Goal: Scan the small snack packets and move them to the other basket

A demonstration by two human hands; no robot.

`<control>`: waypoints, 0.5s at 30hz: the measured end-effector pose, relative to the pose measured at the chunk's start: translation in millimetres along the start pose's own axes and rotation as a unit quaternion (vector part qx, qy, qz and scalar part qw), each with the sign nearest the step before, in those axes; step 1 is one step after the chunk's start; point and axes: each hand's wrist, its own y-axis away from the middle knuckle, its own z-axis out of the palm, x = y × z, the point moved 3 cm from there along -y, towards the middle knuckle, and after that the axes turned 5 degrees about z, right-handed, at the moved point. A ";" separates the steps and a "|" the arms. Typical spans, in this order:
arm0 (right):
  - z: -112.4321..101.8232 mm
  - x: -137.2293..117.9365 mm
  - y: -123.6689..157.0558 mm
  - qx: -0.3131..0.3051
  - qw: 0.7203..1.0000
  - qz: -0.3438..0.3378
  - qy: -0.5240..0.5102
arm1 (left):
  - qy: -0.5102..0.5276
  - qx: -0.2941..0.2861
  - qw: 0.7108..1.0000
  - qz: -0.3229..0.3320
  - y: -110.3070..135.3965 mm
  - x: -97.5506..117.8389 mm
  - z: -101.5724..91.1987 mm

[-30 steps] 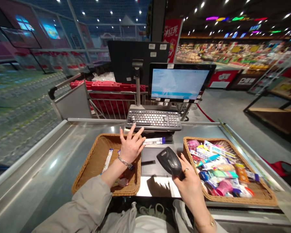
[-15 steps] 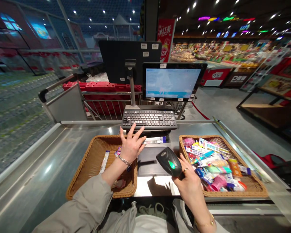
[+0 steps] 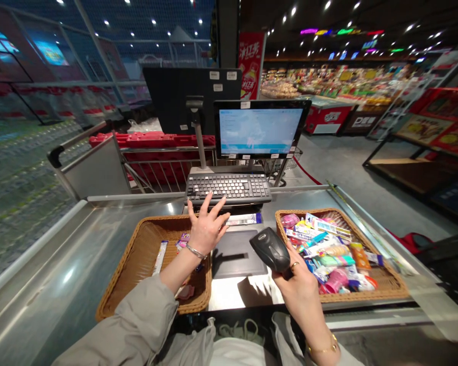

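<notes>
left hand point(image 3: 208, 229) pinching packet point(image 3: 245, 219), right hand point(image 3: 297, 284) gripping scanner point(image 3: 272, 249)
keyboard point(image 3: 229, 186) ahead of both, basket point(image 3: 116, 267) below left hand, fuller basket point(image 3: 395, 287) beside right hand; scanner's green light has gone out.

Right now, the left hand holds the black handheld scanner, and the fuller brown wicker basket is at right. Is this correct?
Wrong hand: in the head view, the right hand holds the black handheld scanner. The fuller brown wicker basket is at right.
</notes>
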 end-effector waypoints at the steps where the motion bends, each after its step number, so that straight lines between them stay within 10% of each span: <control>1: -2.3 2.4 0.4 0.004 1.000 0.017 -0.004 | 0.001 0.002 1.000 0.004 -2.5 2.1 0.7; 15: -52.6 31.4 4.5 0.112 0.984 0.140 0.020 | 0.064 0.011 0.995 0.077 -46.6 46.5 22.6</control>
